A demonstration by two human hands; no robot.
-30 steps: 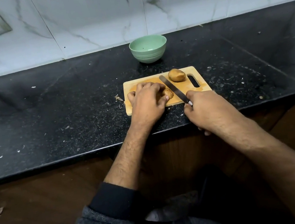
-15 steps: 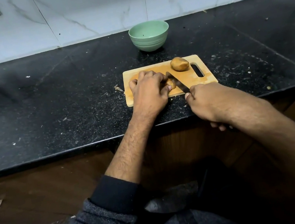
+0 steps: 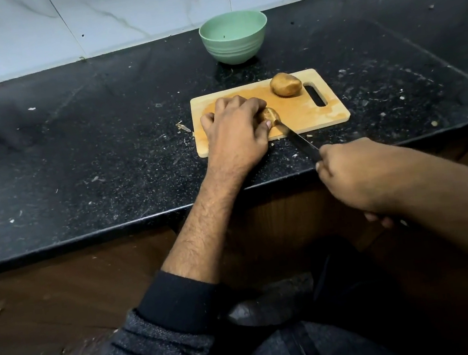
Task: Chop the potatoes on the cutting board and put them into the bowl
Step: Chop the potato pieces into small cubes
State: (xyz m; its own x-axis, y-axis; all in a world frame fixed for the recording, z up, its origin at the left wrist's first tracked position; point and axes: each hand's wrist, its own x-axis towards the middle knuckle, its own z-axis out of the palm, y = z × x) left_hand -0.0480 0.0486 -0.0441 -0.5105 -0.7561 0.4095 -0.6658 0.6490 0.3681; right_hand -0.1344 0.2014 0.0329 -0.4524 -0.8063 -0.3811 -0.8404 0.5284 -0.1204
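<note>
Potato under my left hand is feeling firm and dense, a round thing with a thin dry skin that is wanting to roll on the cutting board, so I am curling my fingers over its left side and pinning it down near the board's near edge, thumb tucked close to the blade. My right hand is wrapping tight around the handle of the knife, which is reaching from the near right up to the potato's exposed right end; the tip is touching it there, though I cannot tell how deep it is biting. I am judging the flesh as stiff and a little wet once opened, so the cut faces will likely be getting slippery and the grip should be sitting well back from the edge. A second potato, whole, is lying at the far right of the board beside the handle slot. The green bowl is standing on the bench beyond the board, nothing chopped showing in it yet.
</note>
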